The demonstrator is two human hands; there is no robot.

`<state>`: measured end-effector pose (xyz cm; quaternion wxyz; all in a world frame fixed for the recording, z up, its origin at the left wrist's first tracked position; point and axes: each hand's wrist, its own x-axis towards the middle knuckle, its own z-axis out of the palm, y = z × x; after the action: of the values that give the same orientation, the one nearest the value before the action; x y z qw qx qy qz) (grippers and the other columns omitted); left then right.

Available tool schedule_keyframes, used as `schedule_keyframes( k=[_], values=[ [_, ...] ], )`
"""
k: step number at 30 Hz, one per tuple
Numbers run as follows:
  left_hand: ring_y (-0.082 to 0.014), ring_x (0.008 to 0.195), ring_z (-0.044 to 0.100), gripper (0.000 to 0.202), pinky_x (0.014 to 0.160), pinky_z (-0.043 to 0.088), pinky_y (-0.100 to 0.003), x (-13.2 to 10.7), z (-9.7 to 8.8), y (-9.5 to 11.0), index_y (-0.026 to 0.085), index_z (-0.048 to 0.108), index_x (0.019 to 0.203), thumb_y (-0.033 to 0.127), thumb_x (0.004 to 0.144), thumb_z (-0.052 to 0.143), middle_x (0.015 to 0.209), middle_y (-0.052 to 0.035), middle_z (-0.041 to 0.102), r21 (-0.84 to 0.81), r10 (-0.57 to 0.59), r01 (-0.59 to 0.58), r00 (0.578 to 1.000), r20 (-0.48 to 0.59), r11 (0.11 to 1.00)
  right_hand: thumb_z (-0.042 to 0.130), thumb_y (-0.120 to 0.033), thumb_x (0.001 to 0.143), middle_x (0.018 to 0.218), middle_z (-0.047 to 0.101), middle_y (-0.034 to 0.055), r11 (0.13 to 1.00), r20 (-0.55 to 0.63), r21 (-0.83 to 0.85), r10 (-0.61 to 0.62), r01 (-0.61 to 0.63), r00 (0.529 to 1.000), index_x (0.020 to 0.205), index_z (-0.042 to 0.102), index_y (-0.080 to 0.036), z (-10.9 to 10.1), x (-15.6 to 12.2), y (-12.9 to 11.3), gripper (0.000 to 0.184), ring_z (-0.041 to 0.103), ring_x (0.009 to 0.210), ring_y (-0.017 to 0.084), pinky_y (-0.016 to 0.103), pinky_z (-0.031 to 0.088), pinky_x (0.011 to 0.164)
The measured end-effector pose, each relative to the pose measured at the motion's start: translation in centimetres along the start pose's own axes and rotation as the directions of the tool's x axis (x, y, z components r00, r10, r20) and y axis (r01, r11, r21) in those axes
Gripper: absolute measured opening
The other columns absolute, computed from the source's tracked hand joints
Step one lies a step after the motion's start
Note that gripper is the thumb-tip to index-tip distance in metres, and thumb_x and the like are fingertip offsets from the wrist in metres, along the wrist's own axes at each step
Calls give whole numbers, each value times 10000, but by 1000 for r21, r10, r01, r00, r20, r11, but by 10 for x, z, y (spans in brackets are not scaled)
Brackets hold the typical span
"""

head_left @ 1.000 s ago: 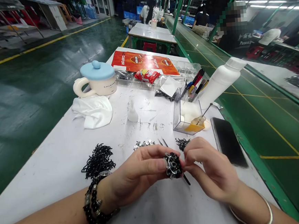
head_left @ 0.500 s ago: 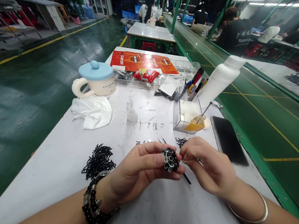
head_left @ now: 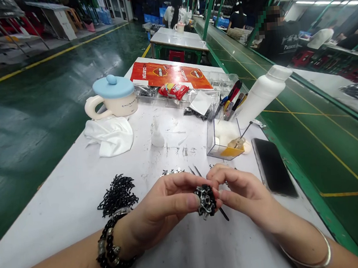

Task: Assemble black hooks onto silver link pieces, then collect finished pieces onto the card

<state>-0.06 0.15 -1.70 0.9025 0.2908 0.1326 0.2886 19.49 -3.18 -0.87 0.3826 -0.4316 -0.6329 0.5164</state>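
**Near centre, above the white work table (head_left: 56,226).** Left hand (head_left: 160,212) closed narrowly on a black-and-silver cluster (head_left: 206,200), thumb and fingers pinching its left side; right hand (head_left: 245,195) likewise narrow, fingertips (head_left: 225,186) pressed against the right side. Cluster held in the air between both hands, clear of the table, partly hidden by the fingers, its exact construction hard to tell; apparently twisted black strands around silver pieces. Thin black rod (head_left: 224,214) projecting from beneath the cluster, toward the near right.

**Materials.** Only one built-up cluster in view. Loose heap of black strands (head_left: 118,194) just far of the left wrist, apparently unworked; small row of silver charms (head_left: 172,172) farther along, beyond the hands. Fine metal tweezers (head_left: 194,170) lying just right of the charms.

**Surroundings.** Beaded bracelet (head_left: 109,251) on the left wrist; metal bangle (head_left: 312,257) on the right. Clear acrylic box (head_left: 220,143) and dark phone (head_left: 274,168) at far right; white cloth (head_left: 109,135) and blue-lidded mug (head_left: 111,98) at far left; white bottle (head_left: 262,94) beyond the box.
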Motion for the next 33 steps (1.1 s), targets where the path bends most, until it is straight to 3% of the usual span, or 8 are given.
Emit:
schedule_keyframes(
  k=[6,9,11,13,15,17,22,33],
  values=[
    [-168,887,650,213,847,457,-250,-1,1,0,130,684,968,163,760,659,935,-67,718,19,37,-37,999,3,999,590,-293,846,784,537,-4,922,46,331,197,-201,979,801,594,-195,7,-1,-3,108,499,747,101,236,399,684],
    [-158,885,650,208,853,459,-238,0,2,-1,137,686,948,145,740,680,924,-59,717,9,43,-43,998,-45,999,590,-283,849,777,546,-15,883,33,394,265,-256,964,814,594,-209,9,-2,-3,82,496,738,90,218,389,677],
    [-165,897,649,215,867,464,-249,1,4,-3,141,684,943,151,729,698,949,-54,710,-21,47,-49,995,-82,999,574,-286,859,791,535,-16,940,-130,292,224,-179,966,822,593,-220,9,-4,-4,78,487,762,96,221,384,681],
    [-168,884,651,215,857,481,-257,2,5,-3,140,681,939,157,726,704,965,-48,699,-61,40,-47,992,-121,997,549,-258,874,833,523,-7,998,-343,58,44,-26,938,837,589,-224,9,-7,-8,64,477,818,109,236,377,719],
    [-158,849,653,200,824,500,-248,2,7,-4,130,678,930,153,732,696,954,-46,690,-90,17,-31,988,-155,995,518,-198,884,874,506,5,982,-438,-146,-170,117,883,853,581,-221,9,-10,-12,73,463,867,122,252,371,743],
    [-152,827,651,189,806,512,-246,2,8,-5,116,670,926,153,742,687,944,-55,682,-99,-9,-9,984,-177,995,499,-152,883,878,488,10,954,-399,-228,-272,193,875,863,567,-215,10,-13,-17,94,457,871,129,268,372,742],
    [-130,796,638,188,793,528,-249,2,9,-7,98,655,918,166,746,688,881,-56,677,-90,-34,19,985,-172,996,507,-109,865,880,475,3,906,-208,-367,-299,209,931,883,546,-220,14,-13,-18,118,444,867,132,300,361,761],
    [-112,791,632,172,787,523,-239,2,8,-8,98,633,909,178,764,681,870,-51,667,-94,-110,92,972,-207,991,526,-164,871,829,513,-4,874,-189,-455,-284,173,940,830,560,-235,15,-8,-18,89,446,843,147,340,341,760]
  ],
)
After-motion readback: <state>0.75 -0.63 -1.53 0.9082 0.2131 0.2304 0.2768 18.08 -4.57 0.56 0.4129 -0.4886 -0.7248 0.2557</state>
